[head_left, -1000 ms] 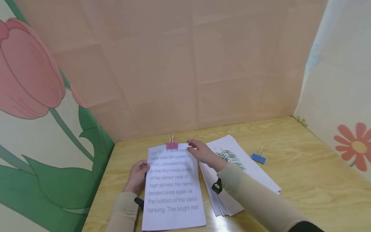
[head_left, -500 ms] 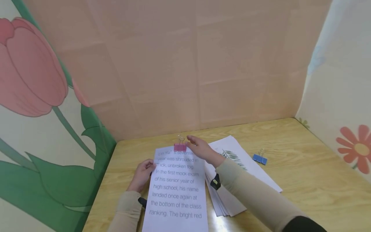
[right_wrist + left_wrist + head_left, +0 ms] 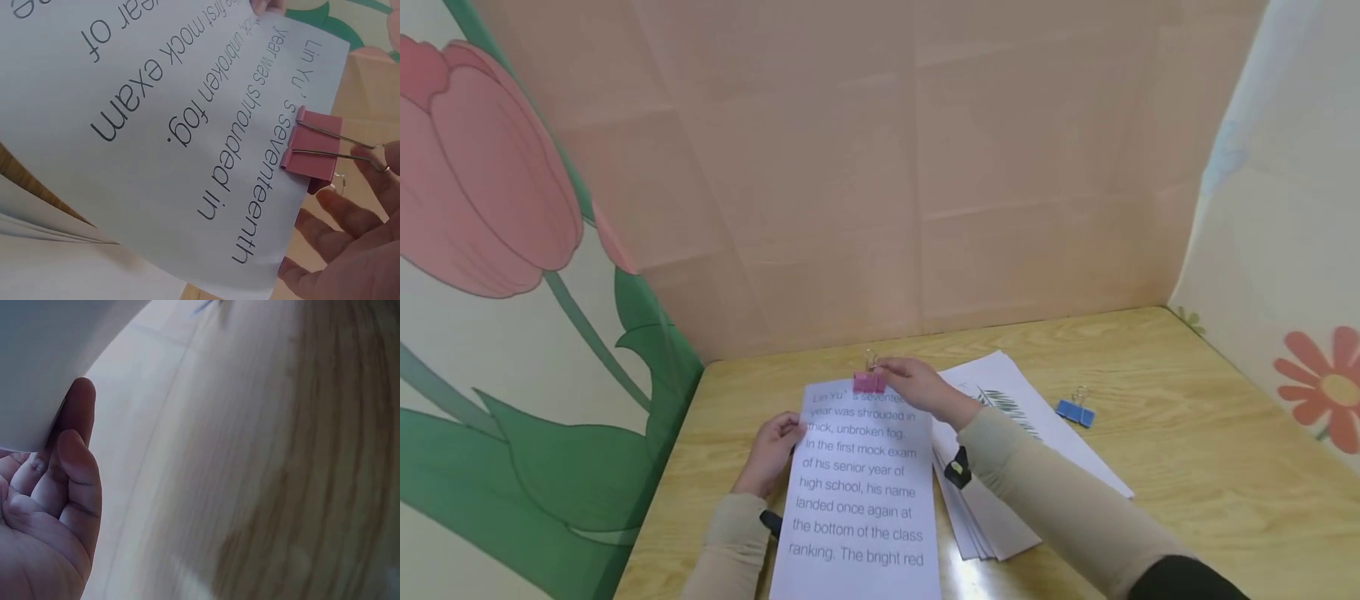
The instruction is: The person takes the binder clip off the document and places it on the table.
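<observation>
A stack of printed sheets (image 3: 857, 500) carries a pink binder clip (image 3: 868, 382) on its top edge. My left hand (image 3: 775, 450) holds the stack by its left edge; in the left wrist view the curled fingers (image 3: 81, 456) lie against the paper's (image 3: 56, 362) underside. At the clip, my right hand (image 3: 925, 392) has thumb and forefinger around the end of a wire handle, as the right wrist view of the pink clip (image 3: 315, 147) shows. The other fingers (image 3: 337, 231) sit behind the top edge. Part of the thumb is outside that view.
Right of the stack lies a fanned pile of white sheets (image 3: 1075, 458) with a green leaf picture, partly under my right forearm. A blue binder clip (image 3: 1076, 413) rests on the wooden table (image 3: 1187, 400) farther right. Walls stand behind and at both sides.
The clipped stack has shifted right and tilted up toward the camera. My right fingers have come from beside the clip onto its wire handle. The left hand moved right with the paper.
</observation>
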### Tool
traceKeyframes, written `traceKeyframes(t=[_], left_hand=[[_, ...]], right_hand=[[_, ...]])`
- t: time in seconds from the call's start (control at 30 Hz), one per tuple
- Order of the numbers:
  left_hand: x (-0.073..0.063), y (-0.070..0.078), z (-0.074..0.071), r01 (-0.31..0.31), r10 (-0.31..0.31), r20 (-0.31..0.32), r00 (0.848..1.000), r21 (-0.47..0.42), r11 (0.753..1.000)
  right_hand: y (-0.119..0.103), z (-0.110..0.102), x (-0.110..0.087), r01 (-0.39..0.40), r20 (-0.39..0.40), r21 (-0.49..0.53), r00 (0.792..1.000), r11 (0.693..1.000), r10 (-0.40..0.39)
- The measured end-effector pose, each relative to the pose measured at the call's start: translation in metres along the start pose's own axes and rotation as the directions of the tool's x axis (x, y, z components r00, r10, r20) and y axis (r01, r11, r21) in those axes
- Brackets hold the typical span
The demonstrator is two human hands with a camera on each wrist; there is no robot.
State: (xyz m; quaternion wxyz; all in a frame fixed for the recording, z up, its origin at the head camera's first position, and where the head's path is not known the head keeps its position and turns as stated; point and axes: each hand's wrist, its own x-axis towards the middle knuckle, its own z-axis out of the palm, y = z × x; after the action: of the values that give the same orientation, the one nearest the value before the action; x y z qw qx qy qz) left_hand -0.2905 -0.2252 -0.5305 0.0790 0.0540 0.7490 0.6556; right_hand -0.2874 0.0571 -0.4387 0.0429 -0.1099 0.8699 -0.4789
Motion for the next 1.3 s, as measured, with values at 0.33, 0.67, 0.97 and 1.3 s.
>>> traceKeyframes(t=[0.33, 0.67, 0.97, 1.3], left_hand=[[-0.0021, 0.0015, 0.0007, 0.011, -0.011, -0.008, 1.0, -0.006, 1.0], [-0.0055, 0.0013, -0.0002, 0.022, -0.022, -0.011, 1.0, 0.006, 1.0], [-0.0079, -0.0018, -0.0004, 0.035, -0.035, -0.007, 0.999, -0.001, 0.999], [-0.0073, -0.0048, -0.0006, 0.019, -0.019, -0.01, 1.0, -0.017, 1.0]], right_hand=[[0.0019, -0.0033, -0.0003, 0.047, 0.036, 0.028, 0.998, 0.999, -0.048], [0.0021, -0.0038, 0.0002, 0.017, 0.055, 0.19, 0.998, 0.982, -0.028], [0.0013, -0.0023, 0.0001, 0.015, 0.085, 0.186, 0.996, 0.982, -0.031], [0.0013, 0.0012, -0.0015, 0.025, 0.065, 0.183, 0.997, 0.983, -0.038]])
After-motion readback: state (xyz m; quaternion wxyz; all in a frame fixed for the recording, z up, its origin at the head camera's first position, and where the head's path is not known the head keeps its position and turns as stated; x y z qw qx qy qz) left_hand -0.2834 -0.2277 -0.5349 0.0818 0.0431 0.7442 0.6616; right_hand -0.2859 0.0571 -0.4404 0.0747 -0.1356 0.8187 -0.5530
